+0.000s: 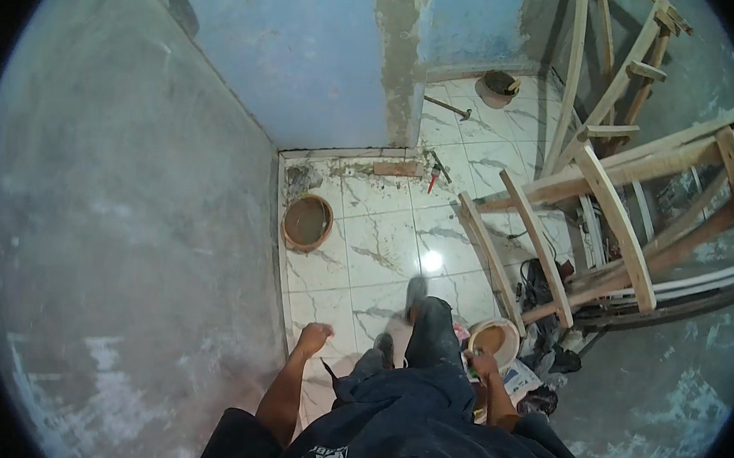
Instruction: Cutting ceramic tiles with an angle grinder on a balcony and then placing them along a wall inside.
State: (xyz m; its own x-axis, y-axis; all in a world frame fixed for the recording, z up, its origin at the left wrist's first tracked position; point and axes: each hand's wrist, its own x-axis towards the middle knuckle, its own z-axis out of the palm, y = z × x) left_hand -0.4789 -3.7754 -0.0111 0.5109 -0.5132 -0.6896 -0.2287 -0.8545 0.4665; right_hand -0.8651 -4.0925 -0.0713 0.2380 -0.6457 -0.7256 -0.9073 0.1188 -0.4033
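My left hand (315,339) hangs beside the grey wall at my left, its fingers curled in and nothing visible in them. My right hand (484,364) is by my right thigh, over the near edge of a pale bucket (511,345) that has something brown in it. The right fingers look curled; what they hold, if anything, is too small to make out. Both my legs show below me, the right knee (433,319) bent forward. Ahead on the left, a round brown basin (307,223) with grey contents sits near the wall.
Wooden ladder-like frames (615,212) lean along the right side, with black plastic bags (542,284) below. Ahead on the marble-patterned tiles lie a hammer (450,108), a red-handled tool (433,181) and a brick-coloured strip (397,169). Another bucket (498,87) stands in the far corner.
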